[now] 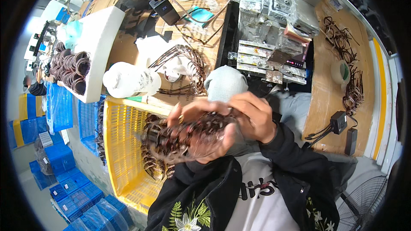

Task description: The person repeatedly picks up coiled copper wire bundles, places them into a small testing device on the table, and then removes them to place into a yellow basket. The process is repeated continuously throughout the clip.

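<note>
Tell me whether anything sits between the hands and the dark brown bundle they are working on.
Nothing visible does: the left hand and right hand both already grip the blurred bundle of dark brown hairbands in its clear wrap, held up above the yellow crate.

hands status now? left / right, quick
Left hand: closed, gripping the bundle of dark brown hoops in a clear bag.
Right hand: closed on the same bundle from its other end.
</note>
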Motion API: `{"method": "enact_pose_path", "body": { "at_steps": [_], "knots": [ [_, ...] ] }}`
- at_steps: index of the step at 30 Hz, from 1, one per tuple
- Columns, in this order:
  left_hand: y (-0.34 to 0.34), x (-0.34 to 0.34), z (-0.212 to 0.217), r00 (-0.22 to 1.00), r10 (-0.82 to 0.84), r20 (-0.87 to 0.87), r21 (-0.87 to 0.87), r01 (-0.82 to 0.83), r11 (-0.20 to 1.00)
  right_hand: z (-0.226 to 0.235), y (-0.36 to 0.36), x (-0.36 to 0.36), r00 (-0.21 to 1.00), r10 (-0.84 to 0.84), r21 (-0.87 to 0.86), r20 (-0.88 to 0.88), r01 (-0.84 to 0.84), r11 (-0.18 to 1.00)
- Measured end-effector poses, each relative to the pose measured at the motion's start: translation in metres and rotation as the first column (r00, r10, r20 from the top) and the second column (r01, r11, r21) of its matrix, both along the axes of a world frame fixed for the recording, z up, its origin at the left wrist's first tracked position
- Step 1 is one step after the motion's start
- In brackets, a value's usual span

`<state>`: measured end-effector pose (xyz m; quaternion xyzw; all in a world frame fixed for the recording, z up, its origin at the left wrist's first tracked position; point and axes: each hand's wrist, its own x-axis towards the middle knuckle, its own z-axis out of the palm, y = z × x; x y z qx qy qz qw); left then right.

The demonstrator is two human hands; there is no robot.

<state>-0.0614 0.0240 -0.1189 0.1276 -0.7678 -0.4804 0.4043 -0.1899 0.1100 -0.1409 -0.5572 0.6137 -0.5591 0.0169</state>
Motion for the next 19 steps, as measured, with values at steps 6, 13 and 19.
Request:
{"method": "enact_pose_path", "body": {
  "at_steps": [6, 13, 19],
  "knots": [
    [-0.023, 0.017, -0.024, 0.954, 0.266, -0.136, 0.012, -0.267, 0.964, -0.026, -0.094, -0.054, 0.985, -0.166, 0.235, 0.047, 0.151, 0.96],
    [-0.026, 0.023, -0.03, 0.948, 0.289, -0.131, 0.512, -0.185, 0.839, -0.05, -0.156, -0.086, 0.97, -0.203, 0.439, -0.133, 0.241, 0.865],
    [-0.029, 0.019, -0.042, 0.953, 0.292, -0.078, 0.637, -0.178, 0.75, -0.016, -0.095, -0.096, 0.662, -0.047, 0.048, 0.748, 0.017, 0.999]
  ]
}}
